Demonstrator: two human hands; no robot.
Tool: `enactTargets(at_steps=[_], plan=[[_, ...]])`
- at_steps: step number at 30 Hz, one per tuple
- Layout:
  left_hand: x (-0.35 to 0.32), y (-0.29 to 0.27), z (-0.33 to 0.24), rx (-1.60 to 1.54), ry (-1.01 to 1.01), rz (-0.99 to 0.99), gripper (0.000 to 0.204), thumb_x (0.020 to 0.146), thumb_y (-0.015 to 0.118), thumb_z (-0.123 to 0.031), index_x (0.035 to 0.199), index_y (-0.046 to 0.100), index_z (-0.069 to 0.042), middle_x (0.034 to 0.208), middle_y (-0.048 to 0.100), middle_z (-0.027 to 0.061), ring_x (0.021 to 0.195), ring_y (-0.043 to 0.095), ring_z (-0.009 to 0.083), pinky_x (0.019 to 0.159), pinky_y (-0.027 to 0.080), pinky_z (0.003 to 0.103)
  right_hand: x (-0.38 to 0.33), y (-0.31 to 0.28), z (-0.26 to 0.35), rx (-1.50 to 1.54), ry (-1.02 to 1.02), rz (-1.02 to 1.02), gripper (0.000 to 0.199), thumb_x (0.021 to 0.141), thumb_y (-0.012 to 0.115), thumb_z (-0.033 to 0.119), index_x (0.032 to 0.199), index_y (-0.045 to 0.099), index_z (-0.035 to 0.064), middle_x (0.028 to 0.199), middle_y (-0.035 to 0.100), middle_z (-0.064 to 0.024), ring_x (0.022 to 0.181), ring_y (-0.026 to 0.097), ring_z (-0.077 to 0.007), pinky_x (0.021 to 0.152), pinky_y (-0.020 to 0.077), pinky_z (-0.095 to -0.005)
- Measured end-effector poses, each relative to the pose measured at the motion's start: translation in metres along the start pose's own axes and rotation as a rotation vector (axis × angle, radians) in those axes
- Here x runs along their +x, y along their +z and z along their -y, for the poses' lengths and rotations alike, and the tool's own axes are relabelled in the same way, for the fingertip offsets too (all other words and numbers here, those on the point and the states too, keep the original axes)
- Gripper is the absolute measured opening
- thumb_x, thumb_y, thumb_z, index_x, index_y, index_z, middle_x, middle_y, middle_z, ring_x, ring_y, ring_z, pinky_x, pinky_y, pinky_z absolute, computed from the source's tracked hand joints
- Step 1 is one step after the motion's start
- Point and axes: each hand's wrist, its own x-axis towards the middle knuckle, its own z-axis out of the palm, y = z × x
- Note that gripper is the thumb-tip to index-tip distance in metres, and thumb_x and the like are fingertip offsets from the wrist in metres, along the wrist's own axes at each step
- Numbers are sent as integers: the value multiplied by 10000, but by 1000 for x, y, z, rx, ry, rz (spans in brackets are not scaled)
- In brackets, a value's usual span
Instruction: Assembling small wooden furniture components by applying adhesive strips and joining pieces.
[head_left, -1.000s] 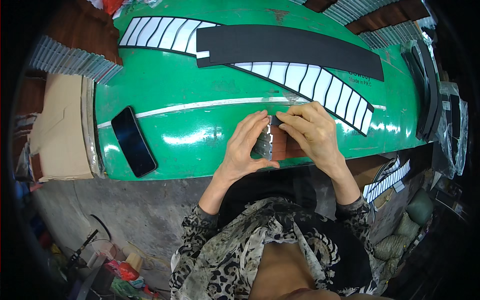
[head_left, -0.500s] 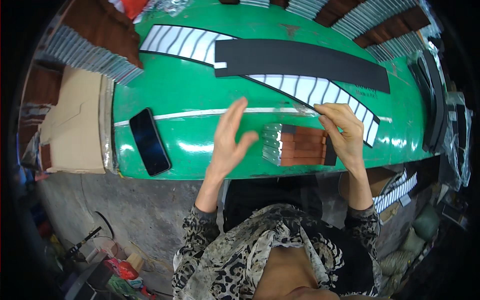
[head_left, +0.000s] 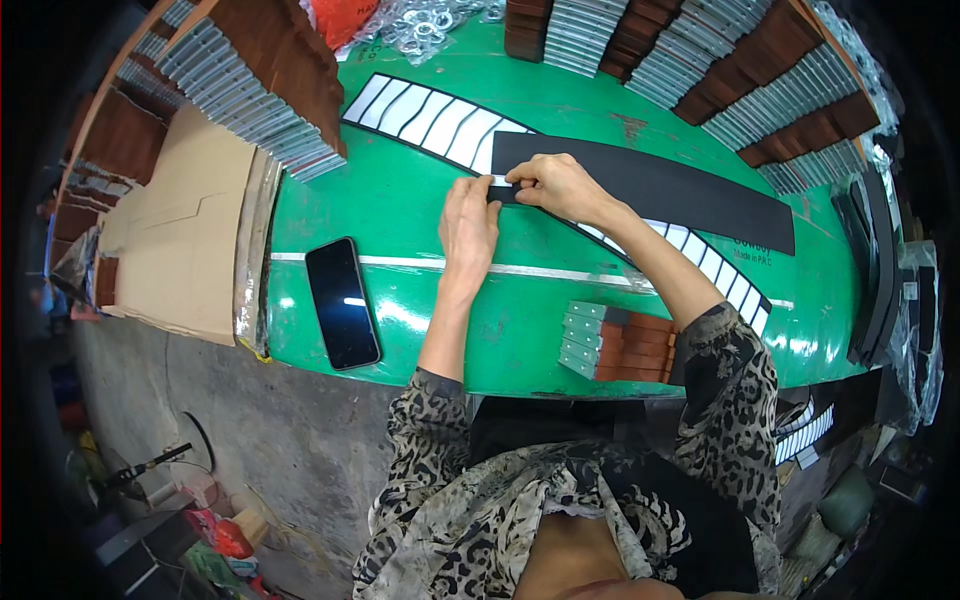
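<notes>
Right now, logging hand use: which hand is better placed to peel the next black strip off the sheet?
Probably the right hand: its fingertips already pinch the black strip at the sheet edge, while the left hand lies flat beside it, holding down.

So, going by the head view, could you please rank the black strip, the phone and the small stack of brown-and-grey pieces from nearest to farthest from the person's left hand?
From the left hand:
1. Black strip, touched at its near end, just right of the hand.
2. Phone, lying to the lower left on the green table.
3. Small stack of brown-and-grey pieces, to the lower right by the table's near edge, only a little farther than the phone.
</notes>
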Motion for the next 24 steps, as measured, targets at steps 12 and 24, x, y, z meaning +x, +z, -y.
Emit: enactTargets(at_steps=[12, 24], plan=[[3, -7, 2, -43, 22, 9, 337, 707, 659, 24, 1035, 616, -36, 935, 588, 104, 860, 572, 268, 742, 465, 358, 0, 10, 28, -195, 139, -52, 240, 688, 731, 136, 883, 601, 86, 862, 596, -41, 812, 603, -203, 676, 467, -328], [-28, -62, -61, -520, 78, 60, 221, 755, 654, 4, 973, 624, -14, 976, 570, 101, 808, 562, 166, 636, 452, 265, -83, -52, 57, 492, 143, 129, 232, 715, 696, 36, 890, 545, 38, 876, 528, 4, 817, 480, -92, 720, 409, -253]])
